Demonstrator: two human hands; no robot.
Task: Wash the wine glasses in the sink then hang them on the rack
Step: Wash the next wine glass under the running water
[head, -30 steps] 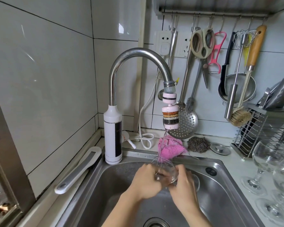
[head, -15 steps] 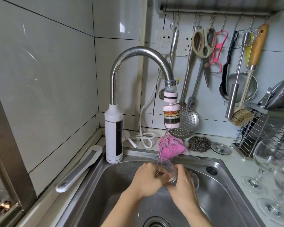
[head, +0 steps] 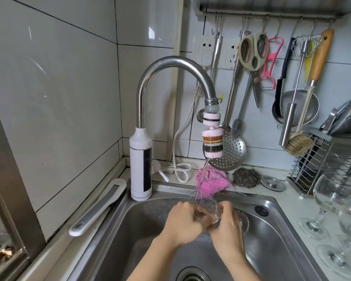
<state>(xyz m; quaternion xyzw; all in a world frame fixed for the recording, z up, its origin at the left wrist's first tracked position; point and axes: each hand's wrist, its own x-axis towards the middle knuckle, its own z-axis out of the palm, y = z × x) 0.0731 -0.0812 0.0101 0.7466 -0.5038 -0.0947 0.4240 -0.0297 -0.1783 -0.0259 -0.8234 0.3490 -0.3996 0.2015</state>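
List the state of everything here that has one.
Faucet: on, thin stream running.
Sink: drain uncovered, no standing water seen.
Wine glass: tilted under the stream, held over the basin.
Left hand: grips the glass bowl.
Right hand: grips the glass from the right.
Counter glasses: upright, on the counter to the right.
Scissors: closed, hanging from a hook.

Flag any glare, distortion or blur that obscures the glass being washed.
Head view: fisheye bows the wall tiles, streaked with glare; the wine glass between the left hand and right hand is clear, its outline faint; counter glasses stretch at the edge.
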